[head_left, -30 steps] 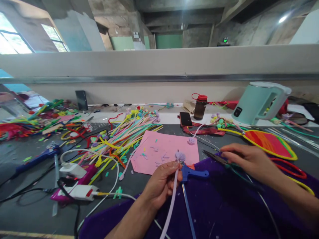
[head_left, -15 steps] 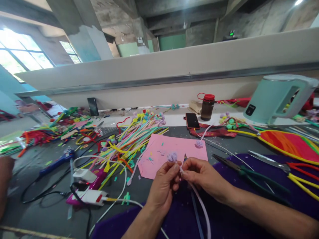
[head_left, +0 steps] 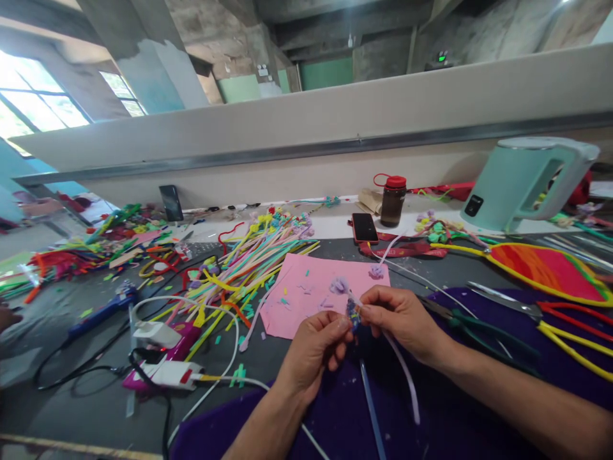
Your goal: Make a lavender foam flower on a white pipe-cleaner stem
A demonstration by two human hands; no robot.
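My right hand (head_left: 397, 316) pinches the lilac fuzzy stem (head_left: 403, 377) just below its small flower head (head_left: 339, 285), which sticks out toward the upper left. The stem's free end hangs down past my wrist. Close beside it, my left hand (head_left: 318, 348) has thumb and forefinger pressed together; what is between them, if anything, is too small to tell. Between the hands is a blue, blurred tool (head_left: 354, 312) that looks like a glue gun, with a pale rod (head_left: 371, 409) below it. Beyond lies pink paper (head_left: 306, 313) with lilac and green clippings, and a second lilac flower (head_left: 376, 272).
Many coloured fuzzy stems (head_left: 258, 255) are heaped left of the paper. A blue glue gun (head_left: 103, 313) and a power strip (head_left: 167, 367) with cables lie left. Pliers (head_left: 479, 326), scissors (head_left: 531, 311), a bottle (head_left: 393, 201) and a kettle (head_left: 517, 182) are right. Another person's hand (head_left: 8, 317) shows at the left edge.
My left hand has let go of the flower's base and moved slightly down. The right hand now holds the flower alone, with its head farther out over the paper.
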